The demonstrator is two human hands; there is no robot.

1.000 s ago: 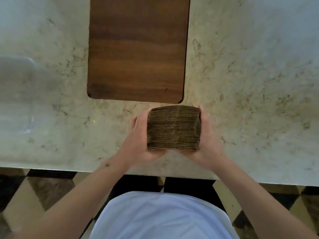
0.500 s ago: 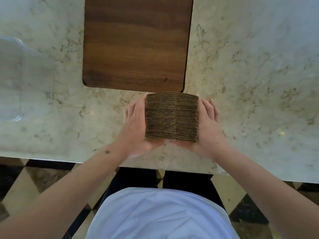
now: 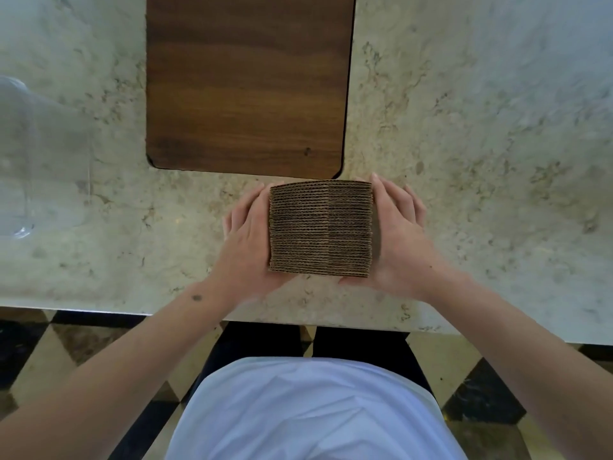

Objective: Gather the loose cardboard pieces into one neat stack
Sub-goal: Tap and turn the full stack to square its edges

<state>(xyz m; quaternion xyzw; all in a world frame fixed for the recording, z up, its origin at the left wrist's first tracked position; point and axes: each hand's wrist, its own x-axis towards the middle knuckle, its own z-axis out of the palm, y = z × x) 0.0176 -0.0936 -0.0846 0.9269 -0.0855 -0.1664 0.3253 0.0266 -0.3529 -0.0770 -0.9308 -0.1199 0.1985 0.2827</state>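
Observation:
A block of several brown corrugated cardboard pieces (image 3: 320,229) is pressed together, their fluted edges facing up at me. It sits over the marble counter (image 3: 481,144) just in front of the wooden board. My left hand (image 3: 247,240) is flat against the block's left side and my right hand (image 3: 398,234) against its right side, squeezing it between the palms. Both thumbs curl under the near edge. The pieces look evenly lined up. No loose piece shows elsewhere.
A dark wooden board (image 3: 247,81) lies on the counter straight beyond the block. A clear plastic container (image 3: 30,154) stands at the far left. The counter's near edge runs just below my wrists, with a checkered floor beneath.
The block and both hands have shifted away from me, toward the wooden board. The fingers have flattened along the sides. The grip on the block stays the same.

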